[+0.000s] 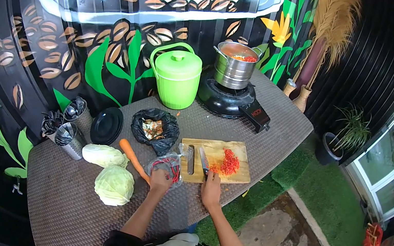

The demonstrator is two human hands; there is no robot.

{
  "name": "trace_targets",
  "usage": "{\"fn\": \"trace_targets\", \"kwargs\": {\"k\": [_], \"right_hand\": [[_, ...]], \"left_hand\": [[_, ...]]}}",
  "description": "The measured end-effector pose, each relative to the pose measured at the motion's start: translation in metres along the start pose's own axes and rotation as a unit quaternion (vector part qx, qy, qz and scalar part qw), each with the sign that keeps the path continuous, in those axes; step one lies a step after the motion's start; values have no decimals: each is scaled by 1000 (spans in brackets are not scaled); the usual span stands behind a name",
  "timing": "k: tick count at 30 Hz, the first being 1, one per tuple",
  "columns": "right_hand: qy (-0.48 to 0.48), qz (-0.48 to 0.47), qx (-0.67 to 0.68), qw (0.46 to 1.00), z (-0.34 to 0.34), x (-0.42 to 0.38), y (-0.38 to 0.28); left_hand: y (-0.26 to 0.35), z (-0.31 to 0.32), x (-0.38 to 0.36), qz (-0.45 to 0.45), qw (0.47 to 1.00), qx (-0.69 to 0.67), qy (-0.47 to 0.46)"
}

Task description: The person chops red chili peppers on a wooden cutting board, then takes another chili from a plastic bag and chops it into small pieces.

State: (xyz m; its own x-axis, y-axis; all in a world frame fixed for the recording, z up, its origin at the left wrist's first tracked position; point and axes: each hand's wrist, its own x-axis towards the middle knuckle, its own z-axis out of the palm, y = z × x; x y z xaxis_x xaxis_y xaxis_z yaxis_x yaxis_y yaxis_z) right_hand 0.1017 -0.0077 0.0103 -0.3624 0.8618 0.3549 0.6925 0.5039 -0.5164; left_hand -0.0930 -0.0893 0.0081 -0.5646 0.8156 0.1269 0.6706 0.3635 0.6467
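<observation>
My right hand (211, 188) is closed round the handle of a knife (203, 158), whose blade lies over the wooden cutting board (188, 175). Finely chopped red pieces (230, 163) are heaped on the board's right half, with some orange bits below. At the board's left edge, my left hand (161, 179) has its fingers curled at a clear plastic bag (182, 152) of long red chilies (174, 170). A carrot (134, 159) lies just left of that hand. Further left are a round cabbage (114, 186) and a longer pale cabbage (104, 156).
Behind the board are a black bag (166, 145) with scraps, a lidded green bucket (178, 84) and a steel pot (233, 69) on a portable stove (224, 102). Black plates (107, 126) and metal cutlery holders (70, 140) stand at the left. The table's edge (272, 168) runs along the right.
</observation>
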Motion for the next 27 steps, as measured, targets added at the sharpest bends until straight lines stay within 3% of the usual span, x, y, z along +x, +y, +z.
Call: {"fn": "trace_targets", "kwargs": {"k": [2,4,8,10,14,16,17,19,20,22,24,27], "right_hand": [[29,1,-3,1000,-3,-1,-4],[24,36,38,998,-13,-1,-7],[21,96,103,990,-30,2,-4],[47,74,151,985,-24,-3,4],[42,48,184,981,-20,-11,12],[11,96,144,985,-20,-8,20],[29,113,135,984,-21,-6,24],[39,133,126,982,-28,0,34],[48,150,118,980,-32,2,38],[60,158,105,980,-36,3,43],[66,168,162,970,-40,1,43],[17,102,154,983,-37,-9,41]], "left_hand": [[-3,3,-1,-5,1000,9,-17],[-5,8,-4,-30,997,-71,28],[8,4,-6,-19,994,-94,52],[20,3,-5,7,971,-223,90],[48,-1,-7,77,962,-208,161],[68,-10,-8,147,953,-159,212],[71,-10,-4,148,953,-159,209],[77,-7,3,248,942,-102,204],[82,-3,4,249,942,-104,201],[95,8,4,161,953,-234,102],[101,17,6,156,956,-242,59],[101,37,12,185,959,-217,11]]}}
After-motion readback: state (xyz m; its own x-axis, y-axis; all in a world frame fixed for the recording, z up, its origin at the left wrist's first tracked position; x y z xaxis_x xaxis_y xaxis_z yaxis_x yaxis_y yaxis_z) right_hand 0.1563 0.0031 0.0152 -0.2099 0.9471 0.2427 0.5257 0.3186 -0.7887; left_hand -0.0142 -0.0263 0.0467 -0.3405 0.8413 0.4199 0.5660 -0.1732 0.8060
